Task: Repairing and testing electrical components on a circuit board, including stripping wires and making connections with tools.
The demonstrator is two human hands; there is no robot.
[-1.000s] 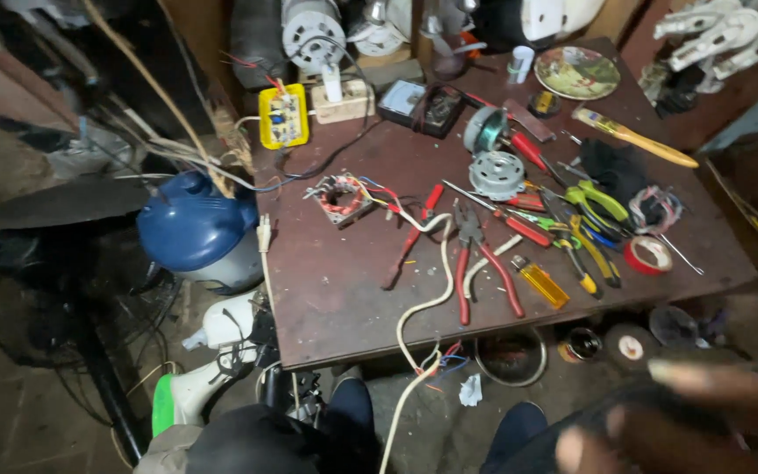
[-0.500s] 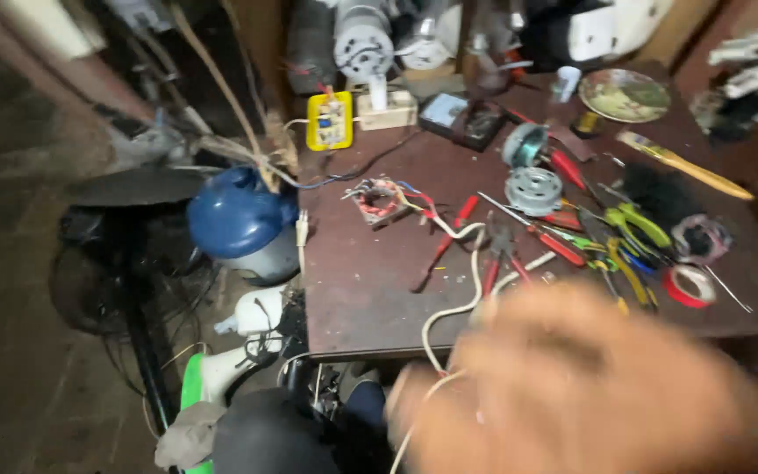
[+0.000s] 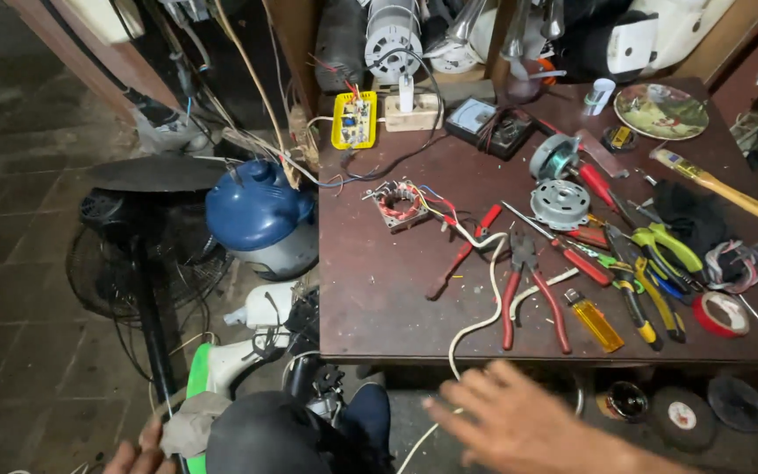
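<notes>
hovering open-fingered, the right hand (image 3: 519,421) sits below the white cable (image 3: 484,307); left hand (image 3: 138,456) barely visible, state unclear.

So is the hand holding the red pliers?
No, the right hand is open and empty below the table edge, apart from the red pliers lying on the table.

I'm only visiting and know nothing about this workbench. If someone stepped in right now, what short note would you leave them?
Right hand: open, fingers spread, empty, hovering at the table's near edge beside the white cable.
Left hand: low by a dark rounded object and a rag; grip unclear.
On the table: red-handled pliers, a yellow lighter, a copper-wound stator, red tape.
No tool is held; everything lies loose.
</notes>
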